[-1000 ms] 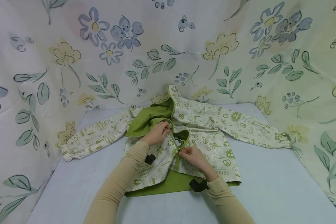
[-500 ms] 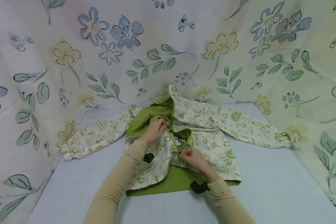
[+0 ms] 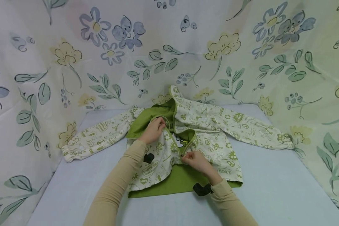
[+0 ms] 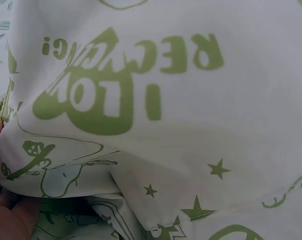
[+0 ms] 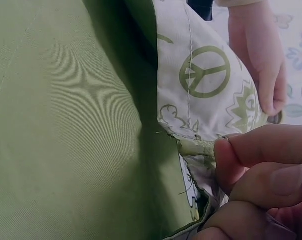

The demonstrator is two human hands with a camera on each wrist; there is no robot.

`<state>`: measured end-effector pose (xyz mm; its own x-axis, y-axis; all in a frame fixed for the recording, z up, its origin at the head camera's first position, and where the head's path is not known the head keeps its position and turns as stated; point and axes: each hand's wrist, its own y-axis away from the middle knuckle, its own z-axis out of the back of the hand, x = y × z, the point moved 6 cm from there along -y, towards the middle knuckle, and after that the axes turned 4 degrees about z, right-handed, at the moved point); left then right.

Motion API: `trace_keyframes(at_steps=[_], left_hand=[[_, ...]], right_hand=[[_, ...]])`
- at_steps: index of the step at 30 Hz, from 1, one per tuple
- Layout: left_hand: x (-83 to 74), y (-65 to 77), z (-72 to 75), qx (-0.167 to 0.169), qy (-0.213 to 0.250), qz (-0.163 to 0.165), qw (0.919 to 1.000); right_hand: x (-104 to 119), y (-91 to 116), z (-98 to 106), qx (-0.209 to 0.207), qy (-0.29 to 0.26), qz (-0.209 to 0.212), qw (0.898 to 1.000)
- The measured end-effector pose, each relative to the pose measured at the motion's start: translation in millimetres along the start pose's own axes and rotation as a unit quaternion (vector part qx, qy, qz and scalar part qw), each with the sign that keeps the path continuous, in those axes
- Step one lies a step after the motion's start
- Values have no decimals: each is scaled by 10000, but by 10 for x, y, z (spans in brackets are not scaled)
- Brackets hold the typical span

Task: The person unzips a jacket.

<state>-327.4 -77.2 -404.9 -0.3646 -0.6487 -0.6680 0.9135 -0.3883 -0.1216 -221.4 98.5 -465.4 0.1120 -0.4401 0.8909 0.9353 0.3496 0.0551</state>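
Note:
A white hooded jacket (image 3: 214, 146) with green print lies spread out, front up, its front parted in a V along the zipper. My left hand (image 3: 152, 130) pinches one zippered front edge near the collar, lifting that panel. In the left wrist view, the thumb and fingers (image 4: 16, 220) grip the printed cloth. My right hand (image 3: 197, 161) pinches the zipper low on the front, at the foot of the V. A small metal bit shows between thumb and forefinger (image 5: 271, 142) in the right wrist view. Green lining (image 3: 166, 183) shows below the raised front hem.
Both sleeves, left (image 3: 101, 133) and right (image 3: 254, 133), stretch outward. The green-lined hood (image 3: 147, 121) lies folded at the back left. A white table (image 3: 73, 188) bears the jacket, with a flowered curtain (image 3: 158, 47) behind and at the sides.
My right hand has moved slightly down and right, widening the V of the zipper. My left hand has shifted up and left with its edge, and the front hem has risen over the lining.

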Motion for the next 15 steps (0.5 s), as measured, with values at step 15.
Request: trace_keyframes(at_steps=[15], left_hand=[[58,-7,37,-200,63,147,9997]], right_hand=[[-11,28,-13,67,164,32,9998]])
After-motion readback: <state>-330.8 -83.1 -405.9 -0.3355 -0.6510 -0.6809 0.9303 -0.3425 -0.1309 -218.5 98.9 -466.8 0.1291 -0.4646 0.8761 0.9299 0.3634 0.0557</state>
